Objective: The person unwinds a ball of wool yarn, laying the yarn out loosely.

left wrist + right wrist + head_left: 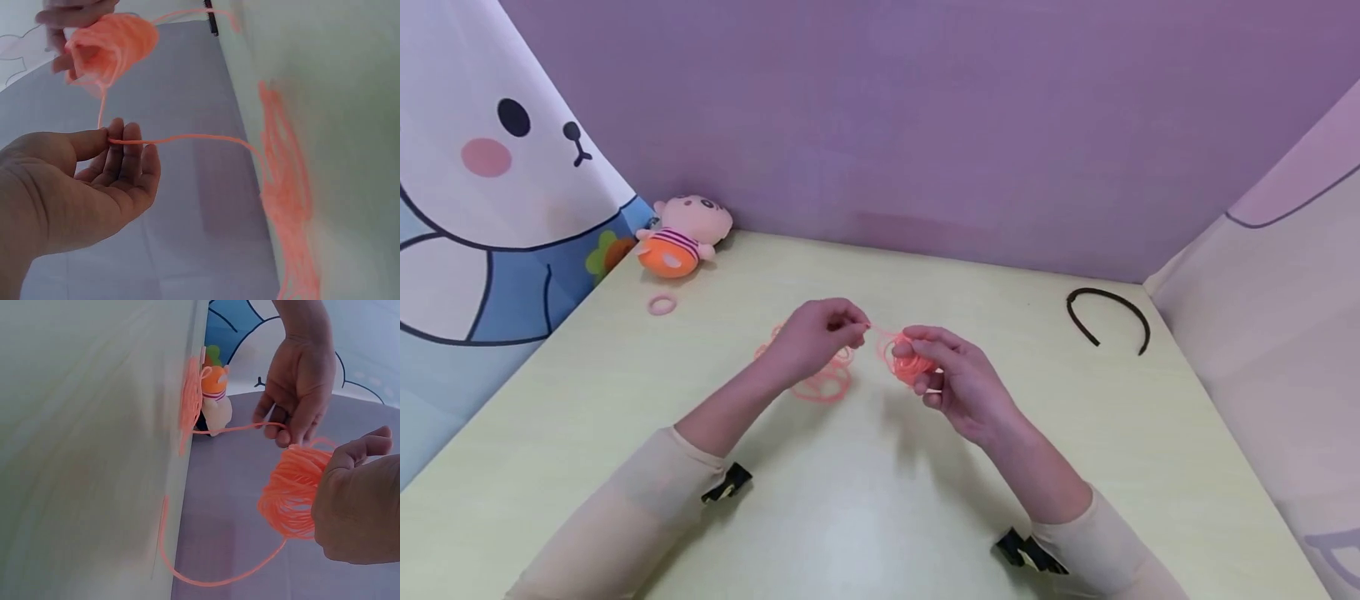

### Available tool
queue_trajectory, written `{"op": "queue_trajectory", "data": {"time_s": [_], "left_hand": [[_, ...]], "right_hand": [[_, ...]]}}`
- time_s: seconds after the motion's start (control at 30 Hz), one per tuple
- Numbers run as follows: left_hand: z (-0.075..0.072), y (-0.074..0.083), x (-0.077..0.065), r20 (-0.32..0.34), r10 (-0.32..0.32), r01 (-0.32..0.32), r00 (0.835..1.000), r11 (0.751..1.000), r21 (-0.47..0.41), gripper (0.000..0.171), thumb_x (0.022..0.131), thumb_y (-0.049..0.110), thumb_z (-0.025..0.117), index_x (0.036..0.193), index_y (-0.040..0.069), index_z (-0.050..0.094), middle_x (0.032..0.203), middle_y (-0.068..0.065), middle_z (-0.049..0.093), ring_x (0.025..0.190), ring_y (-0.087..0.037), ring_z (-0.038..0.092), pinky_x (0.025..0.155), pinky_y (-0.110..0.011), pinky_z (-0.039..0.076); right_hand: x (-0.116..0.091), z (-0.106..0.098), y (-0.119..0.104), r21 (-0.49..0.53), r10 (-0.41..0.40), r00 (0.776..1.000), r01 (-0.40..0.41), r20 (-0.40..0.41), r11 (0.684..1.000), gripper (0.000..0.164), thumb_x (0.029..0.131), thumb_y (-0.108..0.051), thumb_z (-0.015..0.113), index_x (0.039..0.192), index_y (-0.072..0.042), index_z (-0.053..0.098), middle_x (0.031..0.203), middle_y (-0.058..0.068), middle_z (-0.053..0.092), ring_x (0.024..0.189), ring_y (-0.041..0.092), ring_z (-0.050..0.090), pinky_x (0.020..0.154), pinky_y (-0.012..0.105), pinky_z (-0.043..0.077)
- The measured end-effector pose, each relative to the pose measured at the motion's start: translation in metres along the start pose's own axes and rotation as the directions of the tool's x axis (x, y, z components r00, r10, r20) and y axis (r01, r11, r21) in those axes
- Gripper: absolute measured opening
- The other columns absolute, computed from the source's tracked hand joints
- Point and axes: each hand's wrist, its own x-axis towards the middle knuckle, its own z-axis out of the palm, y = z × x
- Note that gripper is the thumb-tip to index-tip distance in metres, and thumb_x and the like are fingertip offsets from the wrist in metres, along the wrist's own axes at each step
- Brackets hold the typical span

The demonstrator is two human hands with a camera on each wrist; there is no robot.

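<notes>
My right hand (966, 379) holds a wound bundle of orange-pink cord (912, 360) above the table, fingers curled around it. Between thumb and fingertips, my left hand (812, 337) pinches a single strand of the same cord (181, 136). In the left wrist view that strand runs up to the bundle on one side and down to the table on the other. A loose pile of cord (822, 385) lies on the table beneath the left hand, partly hidden by it. From the bundle, another loop of cord (209, 585) hangs down in the right wrist view.
A soft doll (681, 237) in orange and stripes leans at the table's back left corner. In front of it lies a pink ring (662, 305). A dark headband (1108, 293) rests at the back right. A purple wall (925, 125) closes the far edge.
</notes>
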Motion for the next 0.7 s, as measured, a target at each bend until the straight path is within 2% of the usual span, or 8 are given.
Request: {"op": "queue_trajectory", "data": {"time_s": [0.17,0.43,0.53,0.7], "left_hand": [[-0.015,0.008,-0.005,-0.104,0.034,-0.037,0.994,0.999,-0.03,0.011,0.101,0.019,0.065,0.104,0.01,0.07,0.093,-0.011,0.069,0.088,-0.031,0.065,0.073,-0.039,0.053],[-0.034,0.022,-0.015,-0.146,0.077,-0.079,0.986,0.997,-0.006,0.01,0.1,0.02,0.067,0.105,0.012,0.07,0.093,-0.006,0.068,0.083,-0.022,0.062,0.066,-0.031,0.049],[-0.04,0.027,-0.017,-0.135,0.078,-0.081,0.988,0.996,-0.023,0.009,0.099,0.019,0.068,0.105,0.012,0.069,0.093,-0.006,0.067,0.082,-0.022,0.061,0.067,-0.033,0.05],[-0.049,0.028,-0.019,-0.048,0.035,-0.037,0.998,0.999,-0.037,0.012,0.099,0.02,0.068,0.108,0.011,0.068,0.096,-0.009,0.066,0.085,-0.025,0.06,0.072,-0.035,0.052]], "right_hand": [[0.003,-0.003,0.002,-0.037,0.001,1.0,-0.001,-0.008,0.999,0.036,0.103,-0.019,0.057,0.138,-0.009,0.056,0.11,0.003,0.073,0.053,0.009,0.058,0.047,0.017,0.042],[0.007,-0.007,0.0,0.011,0.01,0.999,-0.01,-0.033,1.0,0.037,0.105,-0.017,0.049,0.14,-0.007,0.053,0.118,0.005,0.071,0.053,0.011,0.061,0.047,0.017,0.044],[0.008,-0.009,-0.001,0.034,0.004,0.998,-0.002,-0.06,0.999,0.037,0.105,-0.016,0.049,0.14,-0.007,0.054,0.119,0.005,0.071,0.052,0.01,0.061,0.046,0.016,0.043],[0.009,-0.011,-0.001,0.041,0.012,0.997,-0.009,-0.074,0.999,0.034,0.105,-0.017,0.049,0.138,-0.009,0.055,0.121,0.004,0.069,0.052,0.009,0.061,0.046,0.017,0.041]]}}
